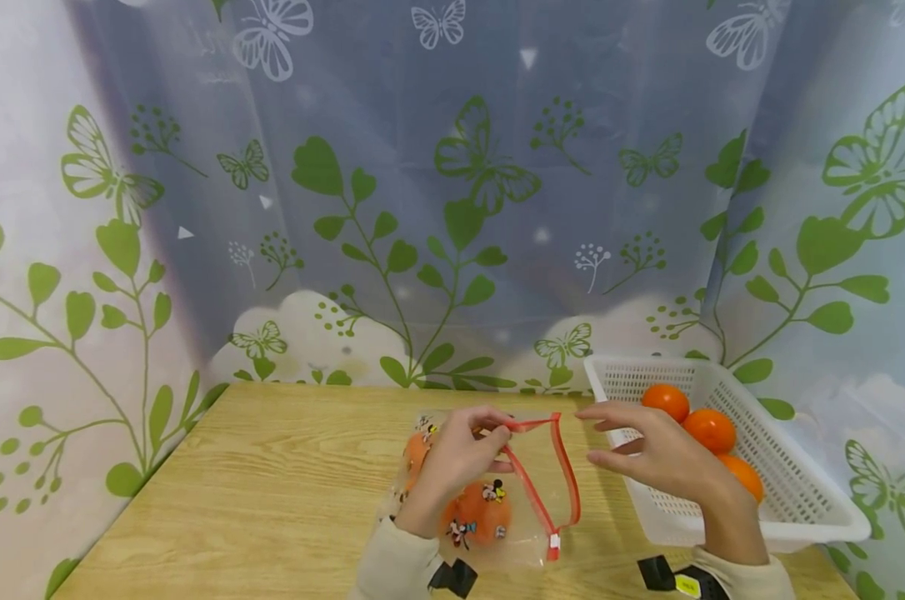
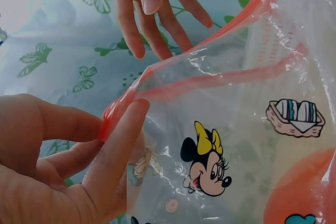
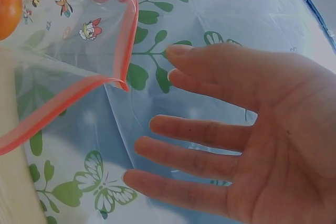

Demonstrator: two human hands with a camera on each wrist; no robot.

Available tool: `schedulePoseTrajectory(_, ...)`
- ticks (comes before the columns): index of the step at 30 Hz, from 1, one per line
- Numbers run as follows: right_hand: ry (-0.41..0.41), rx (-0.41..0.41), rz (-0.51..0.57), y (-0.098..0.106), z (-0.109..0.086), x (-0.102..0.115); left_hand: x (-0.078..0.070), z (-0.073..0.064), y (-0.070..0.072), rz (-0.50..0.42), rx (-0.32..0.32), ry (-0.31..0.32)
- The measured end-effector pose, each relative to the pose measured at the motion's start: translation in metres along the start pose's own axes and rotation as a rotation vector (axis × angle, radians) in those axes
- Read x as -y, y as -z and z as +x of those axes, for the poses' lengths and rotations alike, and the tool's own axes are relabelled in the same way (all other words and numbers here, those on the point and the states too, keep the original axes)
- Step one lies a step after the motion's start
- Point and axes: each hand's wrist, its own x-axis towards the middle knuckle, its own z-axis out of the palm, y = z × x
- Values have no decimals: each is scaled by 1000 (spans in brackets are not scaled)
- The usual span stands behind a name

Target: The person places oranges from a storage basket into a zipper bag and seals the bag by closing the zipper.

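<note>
A clear zip bag [image 1: 523,546] with cartoon prints and a red zip edge lies on the table, its mouth spread toward the right. Inside it are orange round fruits [image 1: 477,515], seen through the plastic. My left hand [image 1: 460,454] pinches the red edge between thumb and fingers, which the left wrist view shows up close. Between the bag's mouth and the basket hovers my right hand [image 1: 658,450], fingers extended and holding nothing. In the right wrist view its fingers [image 3: 194,158] are spread apart, clear of the bag's red rim [image 3: 126,40].
A white plastic basket [image 1: 805,492] stands at the right of the wooden table [image 1: 257,483]. Several orange fruits [image 1: 710,431] lie in it, partly behind my right hand. Printed curtains with butterflies and leaves [image 1: 452,208] close off the back and both sides.
</note>
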Motion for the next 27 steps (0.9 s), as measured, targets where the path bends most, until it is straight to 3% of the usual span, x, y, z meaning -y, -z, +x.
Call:
schedulePoseTrajectory(14,-45,-43,-46,4,-8,-7,1,1,-1,-65,37,26)
schedulePoseTrajectory(27,-49,27,-79,19,-4,-17,3,1,3,-130,70,59)
